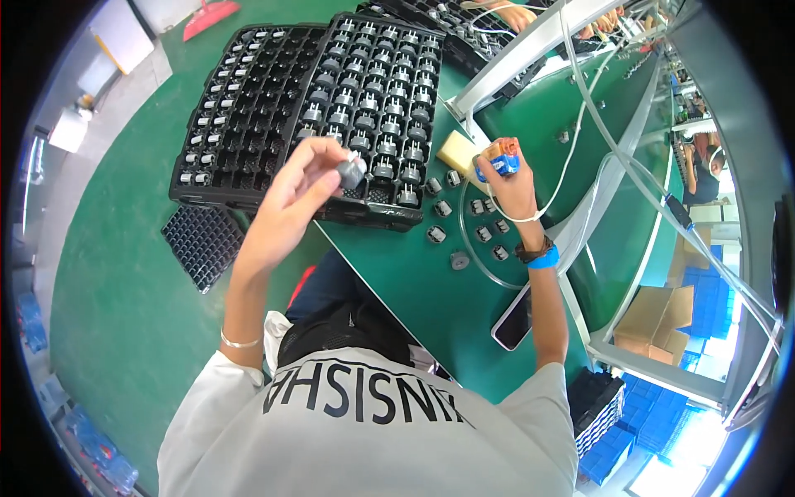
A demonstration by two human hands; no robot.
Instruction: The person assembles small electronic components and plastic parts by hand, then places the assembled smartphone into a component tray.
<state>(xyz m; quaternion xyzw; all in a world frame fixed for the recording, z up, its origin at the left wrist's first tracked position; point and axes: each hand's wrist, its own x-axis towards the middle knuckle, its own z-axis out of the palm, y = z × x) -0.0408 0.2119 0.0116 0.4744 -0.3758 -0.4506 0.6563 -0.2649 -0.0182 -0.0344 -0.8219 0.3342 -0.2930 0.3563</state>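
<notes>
My left hand [290, 195] pinches a grey plug [352, 172] with metal prongs, just above the front of a black tray [377, 217]. That tray holds rows of similar grey plugs, prongs upward. My right hand [513, 192] is closed around a small blue and orange object [503, 162] whose kind I cannot make out. It is beside a pale yellow block [458, 153] on the green table. Several small grey-and-metal parts [436, 234] lie loose between my hands, and a round grey piece [460, 261] sits nearer me.
A second black tray [175, 189], partly filled with small light parts, adjoins on the left. An empty-celled tray [203, 247] lies lower, on the floor. A phone [513, 321] rests by my right forearm. White cables and a metal frame [505, 70] cross the right side. Another person's hand [517, 16] shows at the top.
</notes>
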